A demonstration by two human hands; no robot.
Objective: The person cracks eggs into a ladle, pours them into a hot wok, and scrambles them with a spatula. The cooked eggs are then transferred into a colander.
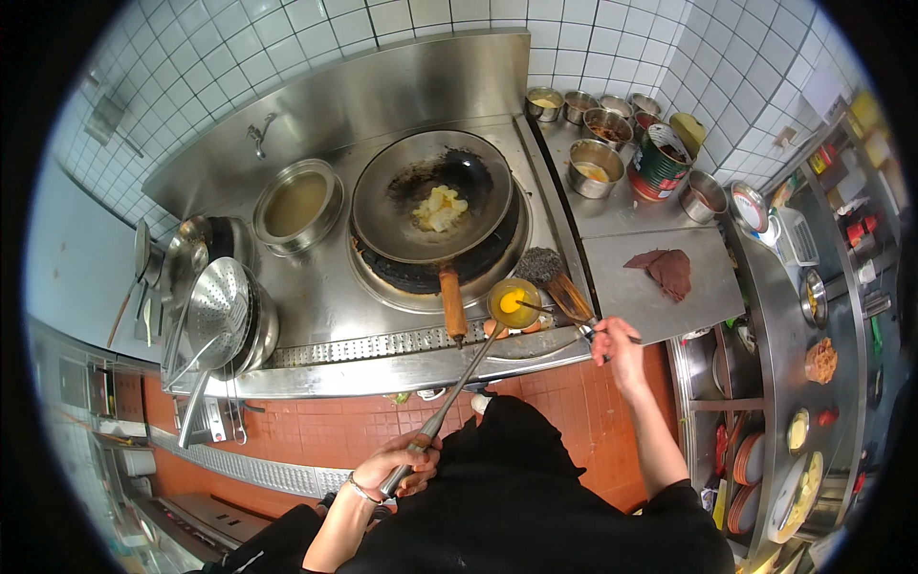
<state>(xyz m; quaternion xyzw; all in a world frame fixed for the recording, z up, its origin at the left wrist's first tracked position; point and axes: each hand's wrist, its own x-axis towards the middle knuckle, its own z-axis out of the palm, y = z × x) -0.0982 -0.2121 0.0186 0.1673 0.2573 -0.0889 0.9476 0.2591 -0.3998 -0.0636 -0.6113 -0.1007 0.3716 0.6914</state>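
Note:
My left hand [405, 466] grips the handle of a long metal ladle [459, 387]. A raw egg [511, 300] with a bright yolk lies in the ladle's bowl, beside the wok's wooden handle [452, 305]. In my right hand [614, 342] is a thin dark stick, like a chopstick [541, 308], whose tip reaches into the ladle bowl. Just beside that hand lies a bamboo wok brush [570, 295], with a grey steel-wool scrubber [539, 265] at its far end. Pale yellow lumps, like cooked egg [439, 209], sit inside the wok [380, 194] on the burner.
Brown eggshells or eggs [495, 329] show behind the ladle. A pot of cloudy liquid [294, 204] and a perforated strainer [219, 308] stand left. Steel seasoning pots [595, 168], an opened can [660, 161] and a crumpled dark-red cloth [667, 273] are right. Shelving runs along the right.

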